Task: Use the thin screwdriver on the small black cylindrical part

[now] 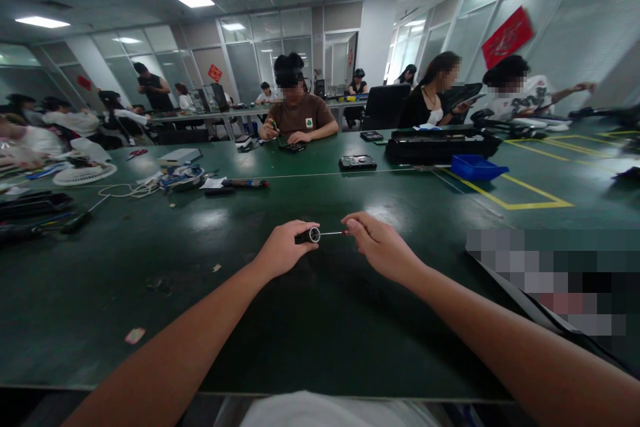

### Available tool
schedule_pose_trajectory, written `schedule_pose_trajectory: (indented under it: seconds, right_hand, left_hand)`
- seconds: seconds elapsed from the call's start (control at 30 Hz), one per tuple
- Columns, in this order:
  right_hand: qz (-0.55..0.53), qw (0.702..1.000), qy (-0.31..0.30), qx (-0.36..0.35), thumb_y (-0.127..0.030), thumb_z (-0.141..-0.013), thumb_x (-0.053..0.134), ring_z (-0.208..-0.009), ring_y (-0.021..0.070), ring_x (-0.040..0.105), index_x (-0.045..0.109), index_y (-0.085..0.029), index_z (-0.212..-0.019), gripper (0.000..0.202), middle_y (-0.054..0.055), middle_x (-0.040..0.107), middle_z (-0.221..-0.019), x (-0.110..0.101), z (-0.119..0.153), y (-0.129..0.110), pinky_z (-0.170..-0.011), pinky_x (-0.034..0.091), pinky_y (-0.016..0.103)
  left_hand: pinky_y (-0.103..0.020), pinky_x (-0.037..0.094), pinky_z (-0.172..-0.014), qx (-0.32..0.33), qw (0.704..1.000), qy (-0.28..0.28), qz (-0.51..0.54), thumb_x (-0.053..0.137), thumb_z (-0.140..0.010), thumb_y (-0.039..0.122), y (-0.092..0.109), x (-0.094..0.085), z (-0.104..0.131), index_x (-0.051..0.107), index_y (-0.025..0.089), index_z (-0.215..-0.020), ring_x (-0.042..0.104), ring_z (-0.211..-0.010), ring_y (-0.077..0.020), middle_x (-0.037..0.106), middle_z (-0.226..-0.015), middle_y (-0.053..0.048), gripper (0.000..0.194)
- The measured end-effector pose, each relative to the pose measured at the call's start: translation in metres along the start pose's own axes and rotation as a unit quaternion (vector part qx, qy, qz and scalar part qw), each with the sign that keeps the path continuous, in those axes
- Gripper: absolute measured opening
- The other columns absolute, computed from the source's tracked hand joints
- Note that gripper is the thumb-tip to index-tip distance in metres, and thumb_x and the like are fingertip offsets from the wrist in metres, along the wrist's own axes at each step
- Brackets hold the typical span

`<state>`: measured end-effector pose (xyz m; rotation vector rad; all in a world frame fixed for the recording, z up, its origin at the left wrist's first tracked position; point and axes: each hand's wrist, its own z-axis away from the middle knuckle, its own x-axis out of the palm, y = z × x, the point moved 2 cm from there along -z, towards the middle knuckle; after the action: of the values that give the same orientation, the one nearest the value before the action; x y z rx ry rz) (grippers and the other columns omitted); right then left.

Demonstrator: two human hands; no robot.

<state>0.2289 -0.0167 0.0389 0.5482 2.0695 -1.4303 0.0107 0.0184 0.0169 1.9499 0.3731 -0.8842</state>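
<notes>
Over the near middle of the green table [300,347], my left hand [287,248] is closed around a small dark cylindrical part [314,235] with a pale ring at its end. Its ring faces toward me. My right hand [383,243] grips a screwdriver [331,233] by its red handle, most of which the fingers hide. The thin metal shaft points left, level with the table, and its tip meets the side of the cylindrical part. Whether the tip sits in a screw is too small to tell.
A blue tray [477,167], a long black case [443,145] and an opened device [357,162] lie farther back. Tangled cables [183,179] and a dark tool [245,183] are at left. A person in brown [303,117] works opposite. Papers [565,287] lie at right.
</notes>
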Motion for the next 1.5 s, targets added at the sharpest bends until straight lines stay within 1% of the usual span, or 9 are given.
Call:
schedule_pose_trajectory:
  seconds: [0.23, 0.4, 0.63, 0.8, 0.97, 1.1, 1.2, 1.27, 1.5]
  right_hand:
    - [-0.012, 0.998, 0.014, -0.059, -0.031, -0.092, 0.054, -0.078, 0.0183, 0.064, 0.054, -0.02, -0.122, 0.032, 0.004, 0.069, -0.089, 0.001, 0.004, -0.004, -0.069, 0.047, 0.031]
    - [-0.005, 1.0, 0.005, -0.012, -0.038, -0.1, 0.037, -0.061, 0.0166, 0.06, 0.057, -0.02, -0.117, 0.032, 0.002, 0.066, -0.075, 0.001, 0.003, -0.003, -0.059, 0.043, 0.03]
    - [-0.022, 0.998, 0.034, -0.052, -0.032, -0.091, 0.053, -0.08, 0.0192, 0.063, 0.053, -0.021, -0.119, 0.03, 0.005, 0.068, -0.094, 0.001, 0.005, -0.006, -0.069, 0.047, 0.032]
    - [-0.009, 0.999, 0.033, -0.023, -0.039, -0.1, 0.035, -0.065, 0.0171, 0.059, 0.062, -0.021, -0.101, 0.032, 0.001, 0.062, -0.073, 0.0, 0.004, -0.006, -0.061, 0.043, 0.03]
    - [-0.068, 0.996, 0.061, -0.011, -0.031, -0.092, 0.051, -0.076, 0.0182, 0.062, 0.053, -0.02, -0.116, 0.027, 0.004, 0.067, -0.089, 0.001, 0.003, -0.004, -0.068, 0.047, 0.032]
    - [-0.247, 0.965, 0.076, 0.035, -0.039, -0.088, 0.057, -0.079, 0.0182, 0.062, 0.06, -0.019, -0.098, 0.022, 0.004, 0.066, -0.086, 0.004, -0.003, 0.004, -0.074, 0.05, 0.035]
    - [-0.429, 0.888, 0.107, 0.122, -0.049, -0.082, 0.062, -0.068, 0.0161, 0.058, 0.06, -0.02, -0.085, 0.029, 0.002, 0.061, -0.076, 0.008, -0.01, 0.016, -0.067, 0.051, 0.034]
    - [-0.467, 0.862, 0.127, 0.152, -0.048, -0.078, 0.068, -0.066, 0.0154, 0.056, 0.06, -0.021, -0.08, 0.028, 0.001, 0.059, -0.074, 0.009, -0.012, 0.023, -0.064, 0.05, 0.032]
    - [-0.402, 0.898, 0.126, 0.125, -0.047, -0.082, 0.065, -0.066, 0.0147, 0.056, 0.062, -0.021, -0.084, 0.026, 0.001, 0.061, -0.076, 0.01, -0.01, 0.022, -0.064, 0.046, 0.032]
  left_hand:
    - [-0.037, 0.044, -0.103, 0.004, 1.0, -0.007, -0.001, 0.073, -0.078, 0.02, 0.0, 0.003, -0.001, 0.069, 0.024, -0.117, 0.061, -0.11, -0.0218, 0.068, -0.119, -0.004, 0.04]
    - [-0.038, 0.043, -0.104, 0.005, 1.0, -0.005, -0.003, 0.074, -0.078, 0.02, -0.001, 0.002, 0.0, 0.069, 0.025, -0.118, 0.061, -0.111, -0.0221, 0.068, -0.119, -0.004, 0.04]
    - [-0.038, 0.044, -0.104, -0.003, 1.0, -0.009, 0.004, 0.073, -0.078, 0.02, 0.003, 0.001, -0.001, 0.068, 0.024, -0.118, 0.061, -0.111, -0.0222, 0.067, -0.12, -0.004, 0.04]
    - [-0.037, 0.044, -0.103, 0.003, 1.0, -0.009, 0.002, 0.073, -0.078, 0.019, 0.003, 0.001, 0.0, 0.069, 0.025, -0.116, 0.061, -0.109, -0.0211, 0.068, -0.117, -0.003, 0.039]
    - [-0.035, 0.046, -0.099, -0.013, 1.0, -0.013, 0.007, 0.072, -0.08, 0.023, 0.0, 0.002, 0.001, 0.068, 0.026, -0.118, 0.062, -0.108, -0.0212, 0.068, -0.117, -0.003, 0.039]
    - [-0.038, 0.042, -0.104, 0.031, 0.999, -0.002, -0.025, 0.07, -0.083, 0.024, 0.003, -0.001, 0.0, 0.066, 0.028, -0.119, 0.061, -0.111, -0.0199, 0.068, -0.119, -0.002, 0.036]
    - [-0.048, 0.025, -0.116, 0.075, 0.994, 0.001, -0.079, 0.067, -0.086, 0.025, 0.005, -0.002, -0.001, 0.065, 0.031, -0.121, 0.057, -0.119, -0.0205, 0.065, -0.125, -0.001, 0.036]
    - [-0.054, 0.019, -0.117, 0.057, 0.993, -0.012, -0.098, 0.067, -0.086, 0.025, 0.003, -0.002, -0.002, 0.064, 0.032, -0.121, 0.055, -0.121, -0.0224, 0.065, -0.126, -0.002, 0.037]
    - [-0.045, 0.037, -0.106, -0.015, 0.996, -0.028, -0.083, 0.071, -0.081, 0.027, 0.001, -0.002, -0.003, 0.067, 0.026, -0.118, 0.06, -0.109, -0.0254, 0.068, -0.117, -0.005, 0.037]
